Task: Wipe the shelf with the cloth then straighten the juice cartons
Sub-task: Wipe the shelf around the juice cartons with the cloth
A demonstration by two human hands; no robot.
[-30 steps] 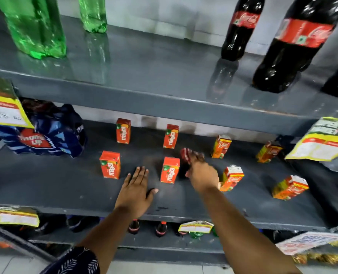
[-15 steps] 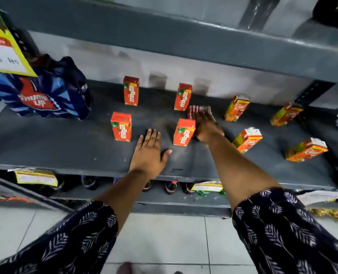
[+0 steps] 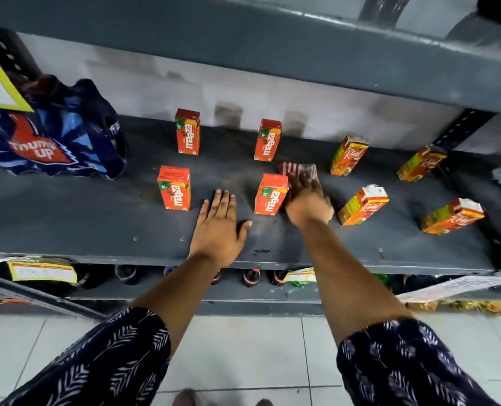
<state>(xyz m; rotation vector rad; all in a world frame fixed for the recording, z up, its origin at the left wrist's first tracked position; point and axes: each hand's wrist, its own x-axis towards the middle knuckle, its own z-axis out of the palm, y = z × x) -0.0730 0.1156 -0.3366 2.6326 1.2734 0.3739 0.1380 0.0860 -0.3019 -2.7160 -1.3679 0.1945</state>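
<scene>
My right hand (image 3: 308,205) presses a red and white striped cloth (image 3: 297,171) onto the grey shelf (image 3: 97,227), just right of an upright red Maaza carton (image 3: 271,194). My left hand (image 3: 218,227) lies flat on the shelf with fingers spread, holding nothing. Three more Maaza cartons stand upright: one front left (image 3: 174,187) and two at the back (image 3: 187,131) (image 3: 267,140). To the right, several orange Real cartons are tilted or askew (image 3: 349,155) (image 3: 362,205) (image 3: 420,163) (image 3: 453,215).
A blue Thums Up bottle pack (image 3: 53,136) fills the shelf's left end. A grey shelf (image 3: 272,51) overhangs closely above. Yellow price tags (image 3: 42,271) hang off the front edge, with dark bottles (image 3: 250,278) on the shelf below. White floor tiles lie underneath.
The view tilted down, so the upper shelf's bottles left the frame. My right hand drew the cloth slightly toward me beside the front Maaza carton. My left hand stayed flat in place.
</scene>
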